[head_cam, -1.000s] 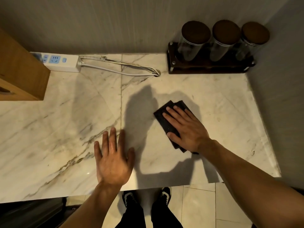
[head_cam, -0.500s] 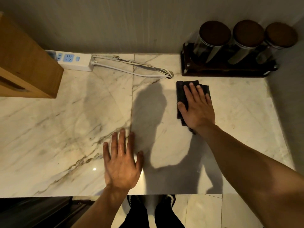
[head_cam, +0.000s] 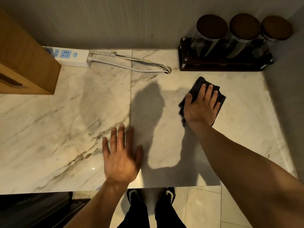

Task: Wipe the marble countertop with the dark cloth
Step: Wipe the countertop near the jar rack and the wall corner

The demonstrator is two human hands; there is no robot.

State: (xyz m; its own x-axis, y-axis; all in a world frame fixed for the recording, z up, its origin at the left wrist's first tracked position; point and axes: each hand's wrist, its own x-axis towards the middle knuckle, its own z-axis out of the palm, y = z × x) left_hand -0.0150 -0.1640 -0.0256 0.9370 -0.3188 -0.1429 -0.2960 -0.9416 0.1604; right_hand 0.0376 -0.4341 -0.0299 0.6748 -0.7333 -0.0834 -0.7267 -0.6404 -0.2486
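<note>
The marble countertop [head_cam: 65,125] is white with grey and brown veins and fills most of the view. A folded dark cloth [head_cam: 196,84] lies flat on it at the right, a little in front of the jar rack. My right hand [head_cam: 201,106] presses down on the cloth with fingers spread, covering most of it; only its far corner and edges show. My left hand [head_cam: 120,155] rests palm down on the bare marble near the front edge, fingers apart, holding nothing.
A dark rack [head_cam: 225,63] with three lidded glass jars [head_cam: 210,35] stands at the back right by the side wall. A white power strip [head_cam: 72,57] with cables [head_cam: 131,63] lies along the back wall. A wooden box [head_cam: 24,63] stands at the back left.
My right hand slid the cloth away from the front toward the back right, then slightly rightward and back toward me. My left hand stayed planted on the marble.
</note>
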